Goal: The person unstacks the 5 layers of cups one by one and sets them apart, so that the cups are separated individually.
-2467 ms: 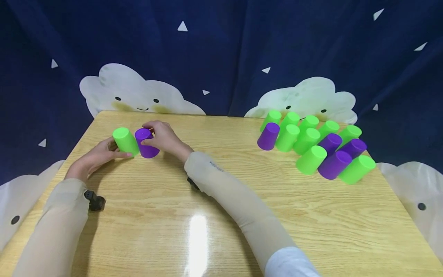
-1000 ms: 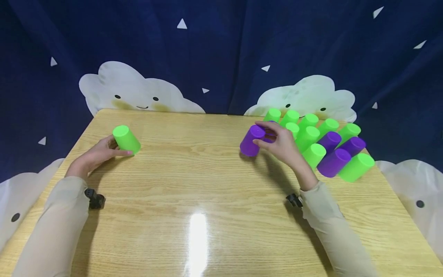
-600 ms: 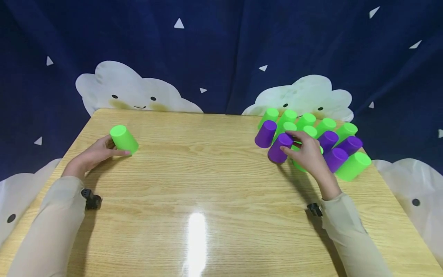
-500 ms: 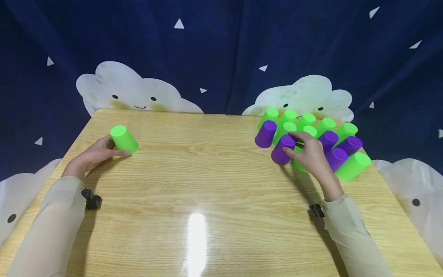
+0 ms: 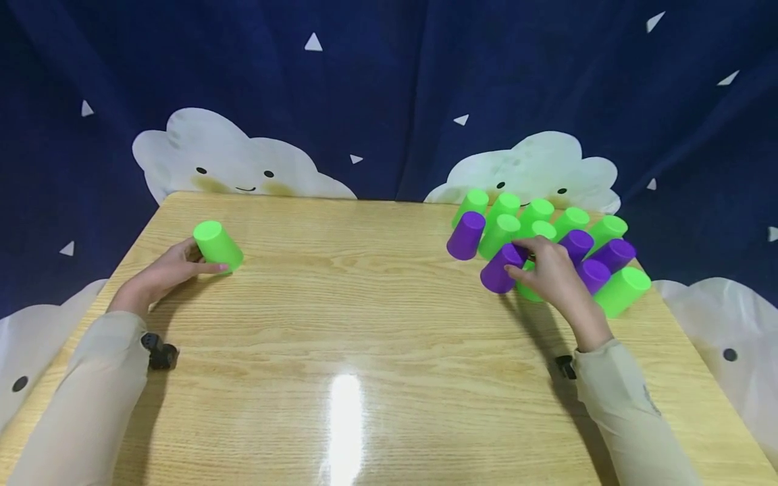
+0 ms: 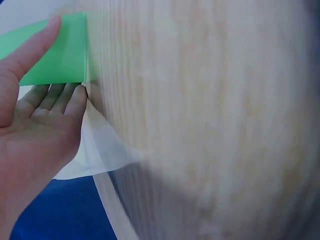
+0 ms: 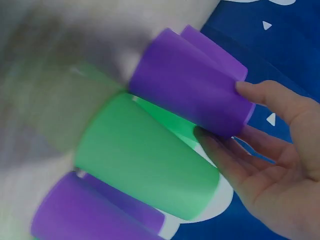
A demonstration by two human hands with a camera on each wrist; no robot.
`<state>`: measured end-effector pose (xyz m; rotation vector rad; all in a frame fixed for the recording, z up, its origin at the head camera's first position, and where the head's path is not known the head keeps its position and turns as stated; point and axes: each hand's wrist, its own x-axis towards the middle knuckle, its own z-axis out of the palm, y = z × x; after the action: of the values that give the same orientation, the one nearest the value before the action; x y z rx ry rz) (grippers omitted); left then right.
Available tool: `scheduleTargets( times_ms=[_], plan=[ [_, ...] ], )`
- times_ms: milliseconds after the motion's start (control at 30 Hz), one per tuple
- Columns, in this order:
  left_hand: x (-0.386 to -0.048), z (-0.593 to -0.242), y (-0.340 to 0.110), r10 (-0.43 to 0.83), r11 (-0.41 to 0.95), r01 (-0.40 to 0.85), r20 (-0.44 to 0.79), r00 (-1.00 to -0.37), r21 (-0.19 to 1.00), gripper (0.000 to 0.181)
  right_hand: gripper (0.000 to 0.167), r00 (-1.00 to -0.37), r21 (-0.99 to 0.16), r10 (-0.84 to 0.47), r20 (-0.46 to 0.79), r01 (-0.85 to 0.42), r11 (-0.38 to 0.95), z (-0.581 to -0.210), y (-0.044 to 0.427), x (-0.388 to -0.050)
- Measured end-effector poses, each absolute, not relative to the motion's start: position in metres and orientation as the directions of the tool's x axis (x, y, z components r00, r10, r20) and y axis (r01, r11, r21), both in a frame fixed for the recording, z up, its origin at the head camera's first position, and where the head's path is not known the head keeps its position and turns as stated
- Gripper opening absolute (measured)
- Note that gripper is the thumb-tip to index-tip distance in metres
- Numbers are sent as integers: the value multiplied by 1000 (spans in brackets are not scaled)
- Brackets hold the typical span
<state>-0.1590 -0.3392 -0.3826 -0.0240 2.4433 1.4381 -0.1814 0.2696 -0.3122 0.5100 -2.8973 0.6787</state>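
At the table's far left, my left hand (image 5: 170, 273) holds an upside-down green cup (image 5: 220, 244). In the left wrist view the thumb lies across that cup's side and the other fingers are on its opposite side. My right hand (image 5: 556, 273) grips a purple cup (image 5: 500, 271) near its narrow upper end, at the front left of the cup group. The right wrist view has this purple cup (image 7: 192, 82) between thumb and fingers, close beside a green cup (image 7: 150, 155). Whether its rim touches the table is hard to tell.
Several green and purple cups stand upside down in rows at the back right, among them a purple cup (image 5: 467, 236) at the left and a green cup (image 5: 623, 291) at the front right. A dark blue curtain (image 5: 389, 101) with clouds hangs behind the wooden table (image 5: 273, 405).
My right hand has carried the purple cup from beside the left green cup across to the group, lately shifting slightly right and nearer. My left hand stays put with its green cup.
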Motion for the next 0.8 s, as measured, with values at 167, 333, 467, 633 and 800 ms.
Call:
scheduleTargets(
  times_ms=[167,333,467,633,800],
  plan=[
    [-159,-382,-336,124,488,-153,-242,-962,859,92,50,-947,-380,-302,109,-321,868,-306,269,-186],
    [-160,-382,-330,114,476,-117,-193,-974,872,91,47,-944,-360,-309,114,-329,873,-308,269,-186],
    [-164,-373,-314,122,442,-90,-160,-980,893,91,48,-945,-353,-307,116,-328,876,-311,270,-183],
    [-174,-354,-277,189,377,-27,-105,-976,926,90,48,-941,-342,-314,122,-337,877,-310,268,-182],
    [-190,-341,-225,274,328,41,-54,-960,944,92,44,-930,-321,-334,150,-366,874,-308,265,-185]
  ],
)
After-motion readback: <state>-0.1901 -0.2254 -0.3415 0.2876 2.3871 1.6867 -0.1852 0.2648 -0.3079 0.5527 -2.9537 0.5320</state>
